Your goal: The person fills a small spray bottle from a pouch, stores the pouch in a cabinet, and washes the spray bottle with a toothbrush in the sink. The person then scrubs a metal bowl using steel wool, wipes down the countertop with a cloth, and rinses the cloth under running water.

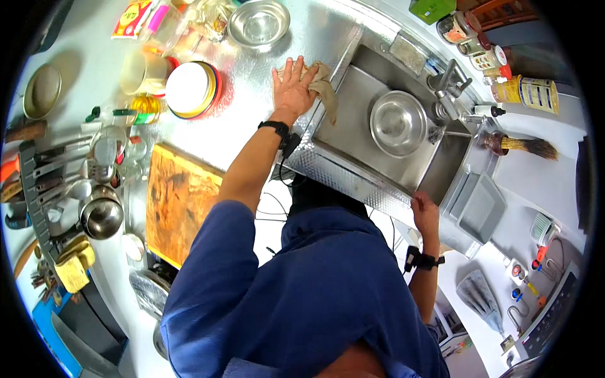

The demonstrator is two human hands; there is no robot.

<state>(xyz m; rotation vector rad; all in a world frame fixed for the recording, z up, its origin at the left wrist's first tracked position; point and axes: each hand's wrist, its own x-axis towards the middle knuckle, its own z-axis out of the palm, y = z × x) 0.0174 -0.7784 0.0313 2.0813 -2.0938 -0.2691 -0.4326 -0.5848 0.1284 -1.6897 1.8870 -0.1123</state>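
My left hand (294, 88) lies with its fingers spread on a beige cloth (326, 94), pressed against the metal counter left of the sink. Part of the cloth hangs over the sink's edge. My right hand (425, 211) is at the sink's front right rim with its fingers curled in; I see nothing in them. Inside the metal sink (353, 135) sits a round steel bowl (398, 123), close to the faucet (449, 88). Another steel bowl (258, 24) stands on the counter beyond my left hand.
A wooden cutting board (179, 201) lies to the left, below a stack of round lids (189, 89). Utensils hang on a rack (38, 189) at far left. A grey tray (482, 208) and a brush (523, 145) are right of the sink. Jars (488, 60) line the back.
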